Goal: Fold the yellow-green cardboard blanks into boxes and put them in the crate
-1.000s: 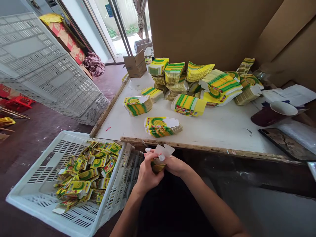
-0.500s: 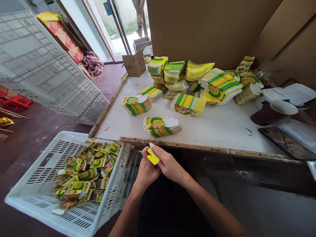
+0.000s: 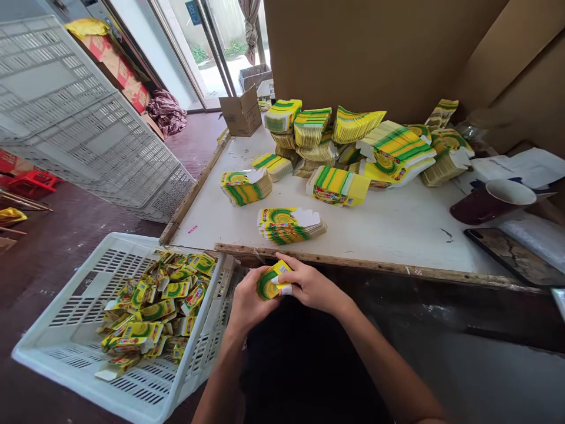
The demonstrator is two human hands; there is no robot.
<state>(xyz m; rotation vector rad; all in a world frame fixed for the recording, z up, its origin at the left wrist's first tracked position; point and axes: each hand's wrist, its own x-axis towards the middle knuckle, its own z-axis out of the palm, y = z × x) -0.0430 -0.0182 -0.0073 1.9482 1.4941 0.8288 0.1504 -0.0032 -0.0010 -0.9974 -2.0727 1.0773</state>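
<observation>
A small yellow-and-green carton (image 3: 268, 287) is held between both hands just in front of the table edge. My left hand (image 3: 248, 300) wraps its left side, with the green ring print facing up. The fingers of my right hand (image 3: 311, 287) are closed on its right end, over white flaps. Just beyond my hands, a fanned stack of flat cartons (image 3: 289, 226) lies on the table. To my left, a white plastic crate (image 3: 83, 388) holds many small cartons (image 3: 152, 312) in a loose heap.
More carton stacks (image 3: 329, 126) fill the back of the white table (image 3: 397, 227). A dark mug (image 3: 474, 206) and a phone (image 3: 503, 253) stand at the right. Tall stacked crates (image 3: 88, 123) lean at the left, near a brown cardboard box (image 3: 241, 113).
The carton has turned in my hands, so its ring-printed face now shows. My left hand has opened wider around it, and my right fingers have shifted onto its end flaps.
</observation>
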